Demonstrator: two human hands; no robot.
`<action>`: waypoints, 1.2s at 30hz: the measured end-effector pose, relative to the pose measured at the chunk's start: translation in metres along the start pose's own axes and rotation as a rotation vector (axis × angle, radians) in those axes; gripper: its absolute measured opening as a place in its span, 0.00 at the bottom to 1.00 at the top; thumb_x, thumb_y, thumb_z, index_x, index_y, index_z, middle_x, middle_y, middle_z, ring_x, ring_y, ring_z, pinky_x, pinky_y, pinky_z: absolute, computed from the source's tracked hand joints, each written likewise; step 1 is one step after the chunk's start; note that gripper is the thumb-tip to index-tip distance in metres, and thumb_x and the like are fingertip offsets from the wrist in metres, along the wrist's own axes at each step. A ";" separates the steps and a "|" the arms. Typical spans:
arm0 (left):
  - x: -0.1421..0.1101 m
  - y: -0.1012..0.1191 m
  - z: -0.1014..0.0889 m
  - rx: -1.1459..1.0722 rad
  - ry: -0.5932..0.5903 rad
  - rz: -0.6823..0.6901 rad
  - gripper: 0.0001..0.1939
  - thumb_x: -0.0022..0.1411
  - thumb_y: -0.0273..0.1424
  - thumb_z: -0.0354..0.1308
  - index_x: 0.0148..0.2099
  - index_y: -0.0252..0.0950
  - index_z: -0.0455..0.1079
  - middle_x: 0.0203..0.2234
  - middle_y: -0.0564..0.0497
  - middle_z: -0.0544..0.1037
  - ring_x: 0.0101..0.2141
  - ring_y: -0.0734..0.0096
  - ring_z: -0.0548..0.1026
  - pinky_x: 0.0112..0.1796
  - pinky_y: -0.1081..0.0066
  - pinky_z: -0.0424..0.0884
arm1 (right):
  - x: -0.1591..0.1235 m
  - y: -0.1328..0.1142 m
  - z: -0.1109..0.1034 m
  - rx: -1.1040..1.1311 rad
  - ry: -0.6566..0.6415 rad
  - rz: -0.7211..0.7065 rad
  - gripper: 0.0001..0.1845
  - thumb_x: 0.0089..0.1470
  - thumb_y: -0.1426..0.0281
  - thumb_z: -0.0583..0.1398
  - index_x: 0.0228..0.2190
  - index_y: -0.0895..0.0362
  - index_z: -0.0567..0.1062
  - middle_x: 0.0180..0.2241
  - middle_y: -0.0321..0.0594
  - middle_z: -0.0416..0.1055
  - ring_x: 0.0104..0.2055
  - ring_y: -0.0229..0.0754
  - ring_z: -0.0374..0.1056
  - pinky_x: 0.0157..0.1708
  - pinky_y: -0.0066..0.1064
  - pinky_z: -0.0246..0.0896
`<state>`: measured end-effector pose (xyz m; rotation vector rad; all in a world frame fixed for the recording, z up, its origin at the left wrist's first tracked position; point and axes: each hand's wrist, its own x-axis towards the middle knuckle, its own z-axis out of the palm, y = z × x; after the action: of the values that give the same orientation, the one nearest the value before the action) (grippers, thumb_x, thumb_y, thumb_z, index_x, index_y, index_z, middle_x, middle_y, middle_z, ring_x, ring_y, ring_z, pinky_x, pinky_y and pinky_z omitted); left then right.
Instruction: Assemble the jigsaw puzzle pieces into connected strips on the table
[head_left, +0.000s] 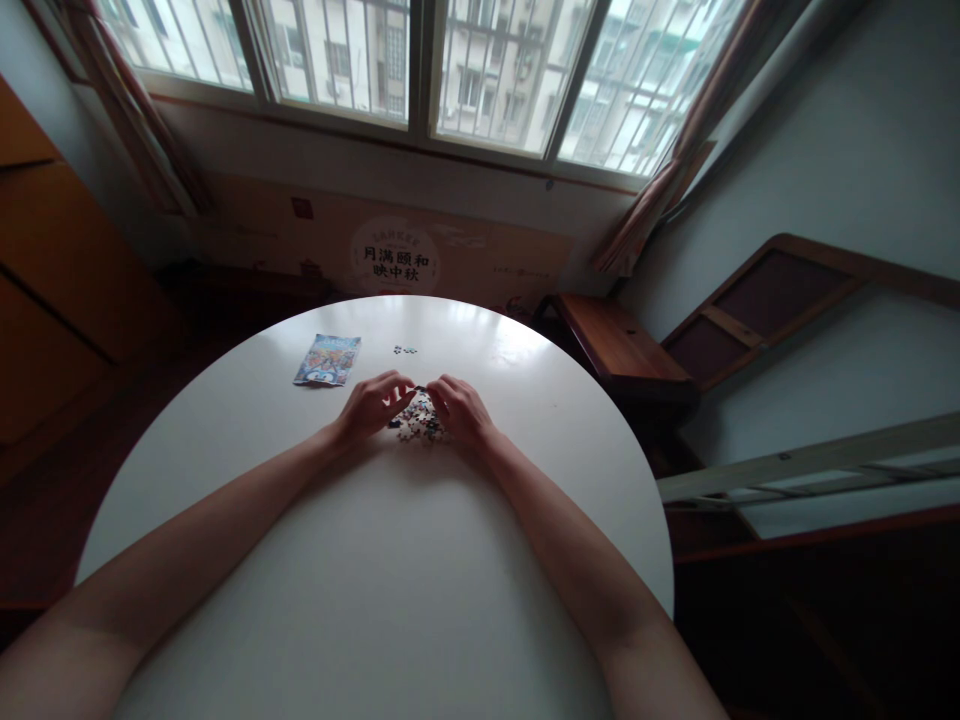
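Observation:
On the white round table (390, 580) lies a loose pile of small jigsaw puzzle pieces (421, 428), some dark and some pale. My left hand (375, 404) is on the pile's left side, and my right hand (460, 408) is on its right. Both have curled fingers, with their tips close together above the pile's far edge. A dark jigsaw puzzle piece (421, 389) shows between the fingertips, pinched from both sides; its exact outline is too small to make out. Beyond the hands sits a small group of puzzle pieces (406, 350).
A colourful printed packet (328, 360) lies on the table to the left of the small group. Past the table's right edge stands a wooden stool-like seat (611, 335). A wooden-framed chair back (772, 300) leans nearby, and barred windows (420, 70) line the far wall.

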<state>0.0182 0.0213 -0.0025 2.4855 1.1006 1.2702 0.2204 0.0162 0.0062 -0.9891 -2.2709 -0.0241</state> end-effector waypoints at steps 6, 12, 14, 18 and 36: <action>0.001 0.002 -0.003 0.014 -0.052 0.058 0.12 0.65 0.36 0.53 0.49 0.39 0.70 0.29 0.54 0.72 0.24 0.79 0.69 0.29 0.77 0.67 | 0.001 -0.001 0.000 0.010 -0.002 0.025 0.10 0.64 0.70 0.49 0.35 0.56 0.69 0.31 0.40 0.69 0.32 0.39 0.62 0.36 0.29 0.54; 0.001 0.002 -0.003 0.003 -0.041 0.093 0.15 0.65 0.36 0.52 0.52 0.39 0.69 0.29 0.53 0.72 0.25 0.79 0.70 0.29 0.78 0.67 | 0.001 0.000 0.001 0.016 -0.026 0.011 0.10 0.64 0.70 0.49 0.33 0.56 0.67 0.31 0.40 0.68 0.32 0.39 0.62 0.36 0.29 0.54; 0.001 0.002 -0.003 0.004 -0.039 0.116 0.14 0.66 0.36 0.52 0.50 0.38 0.70 0.29 0.52 0.72 0.25 0.79 0.70 0.29 0.78 0.67 | 0.001 0.000 0.001 0.016 -0.033 0.014 0.10 0.64 0.70 0.49 0.33 0.56 0.67 0.31 0.40 0.68 0.32 0.39 0.62 0.36 0.29 0.54; 0.002 0.002 -0.003 0.003 -0.029 0.137 0.12 0.66 0.35 0.52 0.47 0.37 0.72 0.29 0.52 0.73 0.24 0.79 0.70 0.28 0.78 0.67 | 0.001 -0.001 0.001 0.028 -0.046 0.012 0.10 0.64 0.70 0.49 0.34 0.56 0.68 0.31 0.40 0.68 0.32 0.39 0.62 0.36 0.29 0.54; 0.001 0.006 -0.005 -0.008 -0.036 0.056 0.11 0.65 0.36 0.53 0.45 0.36 0.71 0.29 0.52 0.74 0.24 0.80 0.71 0.28 0.78 0.67 | 0.000 0.002 0.001 -0.032 0.008 -0.040 0.08 0.62 0.69 0.53 0.37 0.56 0.72 0.32 0.40 0.70 0.33 0.38 0.63 0.37 0.30 0.55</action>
<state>0.0180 0.0162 0.0039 2.5398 1.0227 1.2367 0.2211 0.0182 0.0047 -0.9590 -2.2890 -0.0818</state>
